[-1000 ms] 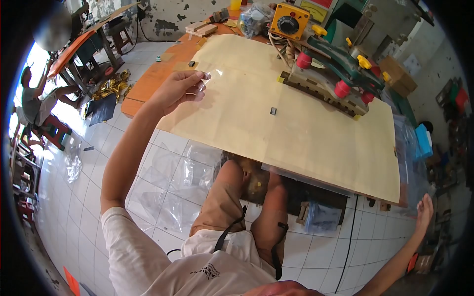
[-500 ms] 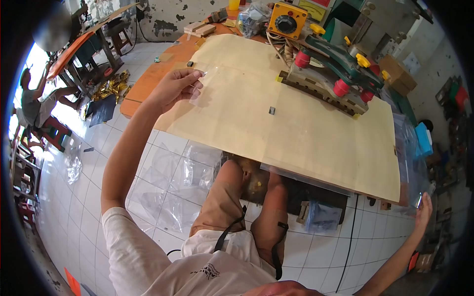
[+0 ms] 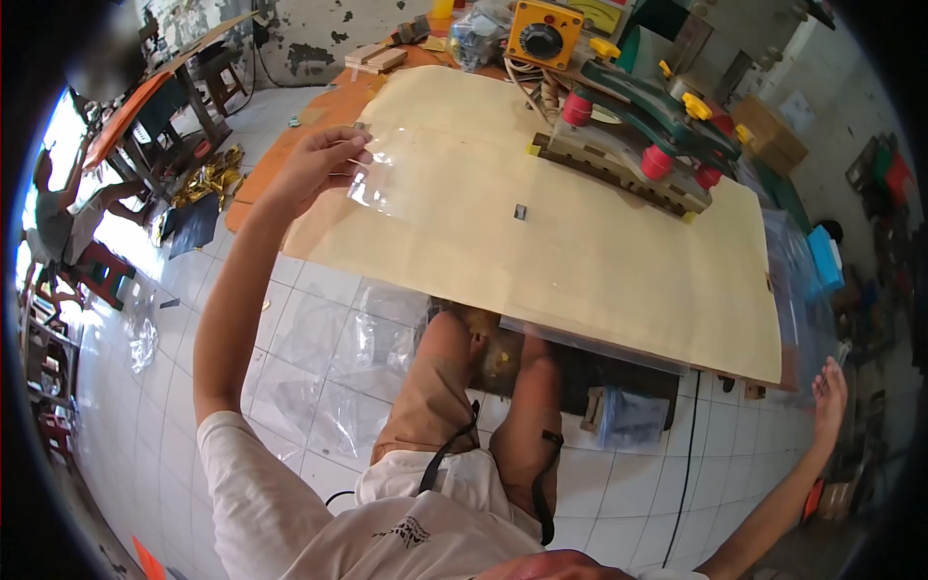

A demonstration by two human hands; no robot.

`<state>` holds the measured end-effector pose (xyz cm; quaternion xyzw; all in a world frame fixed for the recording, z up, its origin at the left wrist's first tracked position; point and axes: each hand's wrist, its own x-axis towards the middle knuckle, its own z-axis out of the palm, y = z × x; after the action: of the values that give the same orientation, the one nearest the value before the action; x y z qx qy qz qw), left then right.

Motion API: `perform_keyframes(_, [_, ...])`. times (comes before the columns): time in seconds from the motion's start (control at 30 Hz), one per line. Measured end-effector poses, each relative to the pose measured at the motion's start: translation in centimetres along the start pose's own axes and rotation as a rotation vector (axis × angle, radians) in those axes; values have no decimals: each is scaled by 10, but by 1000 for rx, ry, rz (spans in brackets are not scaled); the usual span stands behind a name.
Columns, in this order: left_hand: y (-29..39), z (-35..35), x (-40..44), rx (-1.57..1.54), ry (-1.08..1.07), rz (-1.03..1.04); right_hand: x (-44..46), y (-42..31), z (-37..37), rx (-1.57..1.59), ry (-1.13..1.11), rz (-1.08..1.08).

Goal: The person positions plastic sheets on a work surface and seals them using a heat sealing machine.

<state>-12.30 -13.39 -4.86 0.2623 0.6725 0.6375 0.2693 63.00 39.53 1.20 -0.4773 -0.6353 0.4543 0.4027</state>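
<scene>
1. pinching a clear film (image 3: pixel 389 182) between thumb and fingertips, the left hand (image 3: pixel 324 159) is closing on its left edge in the upper left of the frame, and the film is now showing wider and glossier than a moment ago.
2. that glare is making the film easier to see; it is hanging out to the right of the fingers, over the pale sheet (image 3: pixel 599 271), though whether it is touching the sheet i cannot tell.
3. the right hand (image 3: pixel 828 389) is curling its fingers at the lower right, near the clear plastic (image 3: pixel 800 280) beyond the sheet's end; i cannot tell whether it is gripping anything.
4. the pale sheet is covering much of the orange tabletop (image 3: pixel 333 101), with a small dark piece (image 3: pixel 520 212) lying near the middle.
5. a green clamp frame (image 3: pixel 667 116) with yellow knobs is standing at the upper right, and a yellow dial box (image 3: pixel 543 37) is sitting just left of it, beyond some wood blocks (image 3: pixel 375 59) and a stuffed plastic bag (image 3: pixel 480 37).
6. clear wrappers (image 3: pixel 372 338) are lying on the tiled floor (image 3: pixel 619 488), while another person (image 3: pixel 60 217) is sitting at the far left.
</scene>
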Motion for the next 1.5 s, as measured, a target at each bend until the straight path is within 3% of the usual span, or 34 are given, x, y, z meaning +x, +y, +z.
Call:
perform_keyframes(0.17, [-2, -24, 10, 62, 73, 27, -7, -8, 13, -37, -150, -21])
perform_keyframes(0.3, [-10, -50, 22, 97, 80, 65, -17, -16, 36, -101, -139, -31])
perform_keyframes(0.5, [-9, -65, 19, 223, 195, 253, -33, -47, 73, -477, -24, -129])
perform_keyframes(0.57, [-10, -73, 21, 332, 280, 395, -34, -55, 76, -387, -78, -8])
perform_keyframes(0.7, [-9, -96, 22, 471, 313, 353, -11, -36, 58, -213, -169, -30])
perform_keyframes(0.8, [-11, -99, 18, 277, 177, 321, 8, -15, 55, 60, -149, -88])
perform_keyframes(0.87, [-10, -85, 9, 13, 54, 337, -2, -21, 69, 408, -228, -95])
perform_keyframes(0.9, [-11, -85, 8, 16, 65, 337, -2, -21, 69, 410, -239, -96])
perform_keyframes(0.97, [-16, -90, 7, -180, -44, 345, 1, -17, 65, 637, -595, -111])
perform_keyframes(1.0, [-18, -90, 6, -176, -25, 346, 3, -15, 63, 640, -614, -109])
perform_keyframes(1.13, [-23, -83, 6, -66, 41, 314, 24, 9, 50, 530, -415, -5])
perform_keyframes(1.2, [-24, -73, 6, 165, 162, 318, 32, 21, 51, 241, -283, -58])
perform_keyframes(1.5, [-26, -58, 11, 227, 137, 303, 35, 15, 79, 52, -214, -17])
